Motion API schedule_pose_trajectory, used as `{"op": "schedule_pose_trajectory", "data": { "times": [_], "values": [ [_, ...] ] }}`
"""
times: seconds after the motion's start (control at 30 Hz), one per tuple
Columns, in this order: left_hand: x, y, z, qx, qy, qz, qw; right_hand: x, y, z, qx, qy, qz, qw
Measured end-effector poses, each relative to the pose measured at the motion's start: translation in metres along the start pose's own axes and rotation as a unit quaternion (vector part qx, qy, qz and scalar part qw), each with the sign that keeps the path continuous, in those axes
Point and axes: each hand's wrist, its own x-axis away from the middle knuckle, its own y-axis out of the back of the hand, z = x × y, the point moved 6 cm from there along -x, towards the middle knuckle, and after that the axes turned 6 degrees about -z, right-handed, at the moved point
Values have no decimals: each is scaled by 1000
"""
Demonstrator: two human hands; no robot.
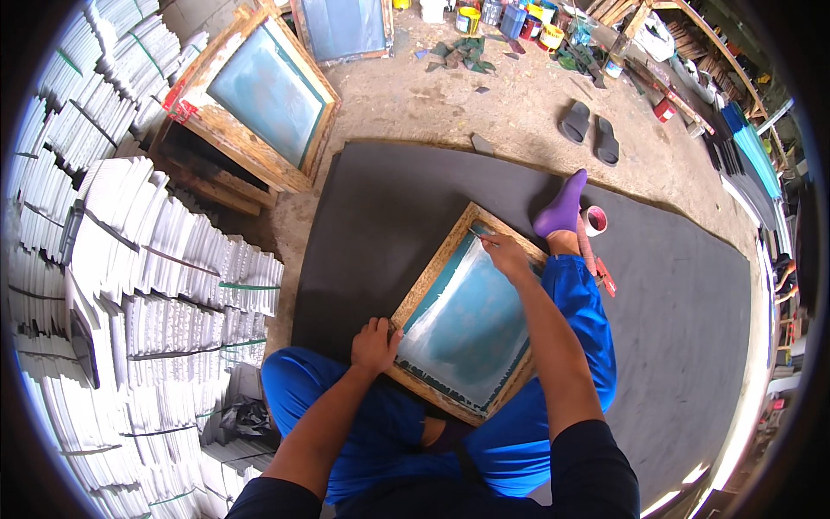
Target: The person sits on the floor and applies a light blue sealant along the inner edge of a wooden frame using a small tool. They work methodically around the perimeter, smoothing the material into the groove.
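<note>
I saw the wooden screen frame [464, 314] lying flat at the centre of the frame, on a dark mat [674, 329] spread over the dirt floor [415, 95]; its mesh was stained blue-green. My left hand [374, 346] rested on the frame's lower left corner, fingers curled over the wooden edge and gripping it; my right hand [506, 256] sat at the frame's upper edge, fingertips pinched together against the mesh near the wood, though I could not tell whether they held anything. My legs in blue trousers [588, 320] bracketed the frame, and a foot in a purple sock [562, 208] lay just right of its upper corner, with a small roll of tape [594, 221] just beside the foot. At the upper left, two more screen frames [264, 91] leaned near stacks of white bundled sheets [156, 259] filling the left edge; a pair of grey sandals [590, 130] sat upper right, and paint tins [510, 17] stood along the top.
</note>
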Motion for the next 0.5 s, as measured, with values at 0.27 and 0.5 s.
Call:
{"op": "schedule_pose_trajectory", "data": {
  "times": [0.27,0.5],
  "values": [
    [4,4,4,-3,12,7,1000,46,-2,43,168,-3,-64,984],
    [2,3,2,-5,12,9,1000,45,-10,19,128,44,-123,983]
  ]
}}
